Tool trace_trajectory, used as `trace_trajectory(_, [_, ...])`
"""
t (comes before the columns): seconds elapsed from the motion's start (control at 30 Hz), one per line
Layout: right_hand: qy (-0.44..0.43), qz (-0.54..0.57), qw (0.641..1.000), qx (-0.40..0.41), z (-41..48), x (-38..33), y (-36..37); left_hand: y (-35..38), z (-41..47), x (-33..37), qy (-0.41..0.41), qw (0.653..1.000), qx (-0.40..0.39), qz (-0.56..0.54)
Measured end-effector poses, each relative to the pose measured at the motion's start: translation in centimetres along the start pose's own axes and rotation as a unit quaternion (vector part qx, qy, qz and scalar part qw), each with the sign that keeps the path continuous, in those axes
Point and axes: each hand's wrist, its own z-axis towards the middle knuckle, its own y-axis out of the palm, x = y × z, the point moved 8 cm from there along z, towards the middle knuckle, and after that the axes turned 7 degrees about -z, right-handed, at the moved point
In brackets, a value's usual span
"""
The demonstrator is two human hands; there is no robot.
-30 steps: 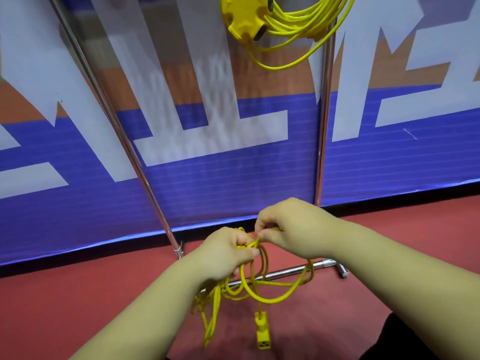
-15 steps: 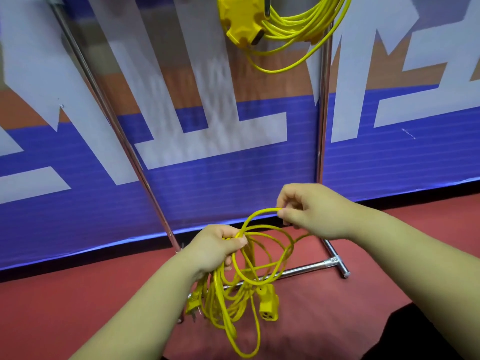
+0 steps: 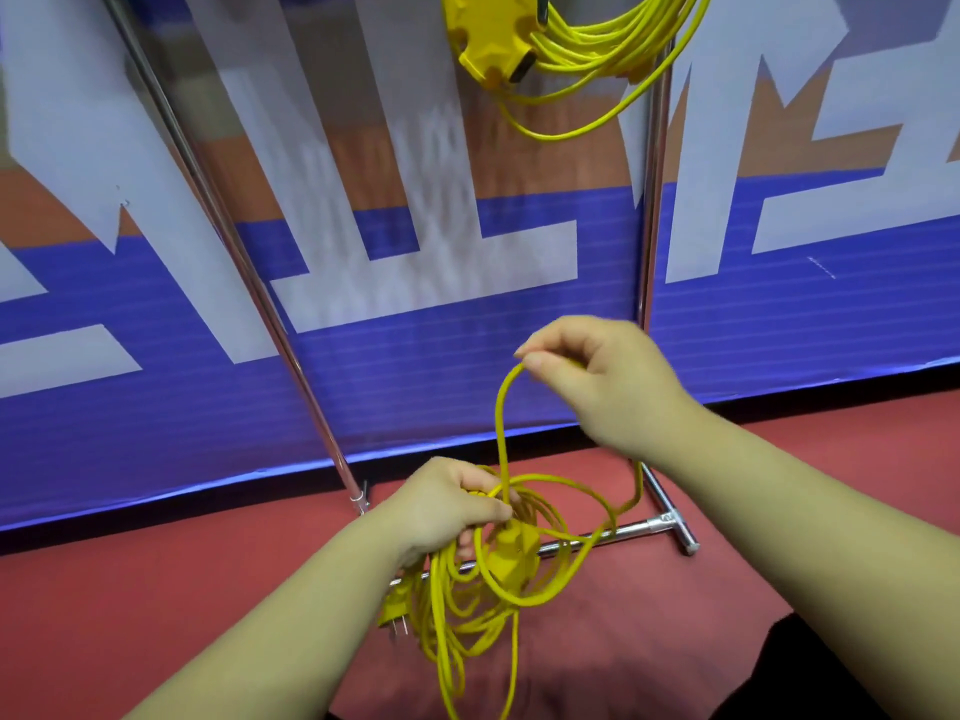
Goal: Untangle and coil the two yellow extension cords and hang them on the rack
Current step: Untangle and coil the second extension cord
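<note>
A tangled cord (image 3: 500, 418) is gripped as a loose bundle in the left hand (image 3: 447, 506), low over the red floor (image 3: 156, 589) and in front of the rack (image 3: 652, 200). One strand is pinched by the right hand (image 3: 597, 381) and held up above the left, the two hands being apart. The cord's socket (image 3: 511, 556) hangs among the loops just under the left hand, and its plug (image 3: 397, 608) dangles lower left. A second cord (image 3: 613, 39) is seen coiled and hung on the rack, its block (image 3: 488, 33) at the left. A blue banner (image 3: 415, 366) is seen behind.
</note>
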Motion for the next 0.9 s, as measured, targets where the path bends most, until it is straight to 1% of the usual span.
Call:
trace_trajectory(0.03, [0.01,0.023,1.0,0.012,0.1,0.1,-0.7,0.7,-0.1,-0.2,-0.002,1.0,-0.015,-0.003])
trace_trajectory(0.07, [0.02,0.027,0.999,-0.003,0.1,0.4,-1.0,1.3,0.0,-0.3,-0.002,1.0,-0.024,-0.002])
trace_trajectory(0.13, [0.05,-0.019,0.994,-0.098,-0.3,1.7,-0.5,1.9,0.1,-0.4,-0.002,1.0,-0.025,-0.003])
trace_trajectory(0.2, [0.069,-0.114,0.972,-0.194,-1.2,3.5,0.3,1.9,0.2,-0.5,-0.007,1.0,-0.017,0.009])
trace_trajectory(0.23, [0.067,-0.159,0.961,-0.217,-1.6,4.1,0.5,1.9,0.3,-0.5,-0.011,1.0,-0.015,0.024])
trace_trajectory(0.3, [0.046,-0.202,0.951,-0.231,-2.1,4.2,1.1,1.9,0.4,-0.4,-0.013,0.998,-0.016,0.055])
trace_trajectory(0.4, [0.006,-0.205,0.947,-0.246,-2.6,2.5,3.1,2.2,0.7,0.1,-0.003,0.993,-0.011,0.118])
trace_trajectory(0.47, [-0.013,-0.243,0.928,-0.281,-3.1,2.1,4.8,2.2,0.9,0.3,0.001,0.987,-0.004,0.162])
trace_trajectory(0.57, [-0.005,-0.325,0.887,-0.327,-3.9,3.0,6.8,1.5,0.9,0.7,0.009,0.988,0.012,0.155])
trace_trajectory(0.6, [-0.001,-0.329,0.887,-0.324,-3.8,3.1,6.9,1.2,0.8,0.8,0.011,0.99,0.016,0.138])
trace_trajectory(0.67, [0.005,-0.297,0.909,-0.294,-3.0,3.1,6.3,0.3,0.5,1.0,0.012,0.995,0.022,0.098])
trace_trajectory(0.73, [0.011,-0.249,0.937,-0.245,-1.8,3.1,4.6,-0.7,0.4,0.9,0.005,1.0,0.027,0.011])
trace_trajectory(0.8, [0.02,-0.198,0.956,-0.216,-1.0,3.1,3.0,-1.8,0.5,0.8,0.001,0.996,0.033,-0.085])
trace_trajectory(0.83, [0.026,-0.174,0.964,-0.201,-0.8,3.1,2.2,-2.3,0.5,0.8,0.002,0.993,0.04,-0.108])
trace_trajectory(0.9, [0.048,-0.119,0.981,-0.146,-0.3,3.2,0.4,-3.2,0.6,0.6,-0.003,0.991,0.053,-0.127])
